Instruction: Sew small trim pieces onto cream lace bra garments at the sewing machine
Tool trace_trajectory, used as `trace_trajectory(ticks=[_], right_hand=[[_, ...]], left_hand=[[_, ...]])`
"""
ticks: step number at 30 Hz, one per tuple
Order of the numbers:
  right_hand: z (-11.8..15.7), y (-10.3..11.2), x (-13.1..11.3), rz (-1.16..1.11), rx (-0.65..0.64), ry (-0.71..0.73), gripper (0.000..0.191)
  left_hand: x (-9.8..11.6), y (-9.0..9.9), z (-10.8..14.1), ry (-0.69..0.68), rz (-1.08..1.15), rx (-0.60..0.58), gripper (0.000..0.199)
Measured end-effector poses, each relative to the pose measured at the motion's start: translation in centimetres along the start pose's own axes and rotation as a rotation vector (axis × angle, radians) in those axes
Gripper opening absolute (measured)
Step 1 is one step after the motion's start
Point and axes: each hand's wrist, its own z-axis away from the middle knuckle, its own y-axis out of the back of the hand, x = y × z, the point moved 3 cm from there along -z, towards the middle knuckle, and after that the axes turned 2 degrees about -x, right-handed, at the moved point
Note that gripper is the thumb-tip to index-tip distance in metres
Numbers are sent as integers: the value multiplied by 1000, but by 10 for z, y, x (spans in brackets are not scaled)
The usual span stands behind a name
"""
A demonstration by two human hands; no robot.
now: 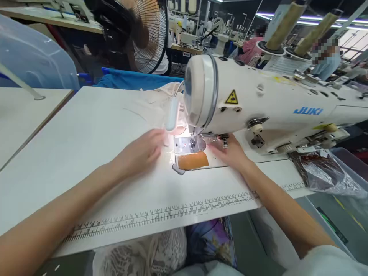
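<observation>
A white sewing machine (258, 96) marked JUKI stands over the worktable, its lamp lighting the metal needle plate (188, 145). My left hand (145, 149) is just left of the plate, fingers loosely bent and apart. Its fingertips blur against a pale patch that I cannot make out. Right of the plate, my right hand (230, 152) reaches under the machine arm with a finger stretched toward the needle. Machine parts partly hide its other fingers. Pale thin fabric (161, 99) lies behind the needle area. An orange-brown patch (192, 161) sits in front of the plate.
A printed ruler (178, 211) runs along the front table edge (138, 235). White lace (143, 251) lies at my lap. A black fan (149, 34) stands behind, thread cones (284, 27) rise at the back right, and a plastic bag (330, 172) lies at right. Other people sit beyond.
</observation>
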Motion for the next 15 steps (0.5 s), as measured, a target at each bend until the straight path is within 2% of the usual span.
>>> trace_trajectory(ticks=[1,2,3,4,5,6,7,9,11,13,15], right_hand=[[21,9,-18,-133,-17,38,20],[44,12,-39,-291,-158,86,19],[71,8,-62,-453,-355,160,21],[98,-2,-86,-603,-554,266,21],[124,-18,-106,-695,-673,335,21],[146,-40,-121,-684,-709,314,25],[163,-67,-129,-626,-725,200,31],[185,-125,-136,-528,-688,-18,41],[193,-172,-135,-427,-672,-111,44],[190,-197,-130,-360,-689,-159,46],[182,-203,-125,-336,-728,-155,52]], left_hand=[[13,2,27,-23,43,-49,40],[28,1,56,-84,142,-152,37],[43,-3,85,-129,236,-287,34],[57,-11,115,-178,307,-411,31],[68,-22,143,-242,359,-499,31],[74,-36,166,-258,373,-505,33],[75,-53,186,-236,353,-480,36],[63,-90,214,-97,224,-322,44],[46,-122,232,14,79,-143,50],[34,-143,244,18,1,-54,46],[29,-151,251,11,-43,-7,45]])
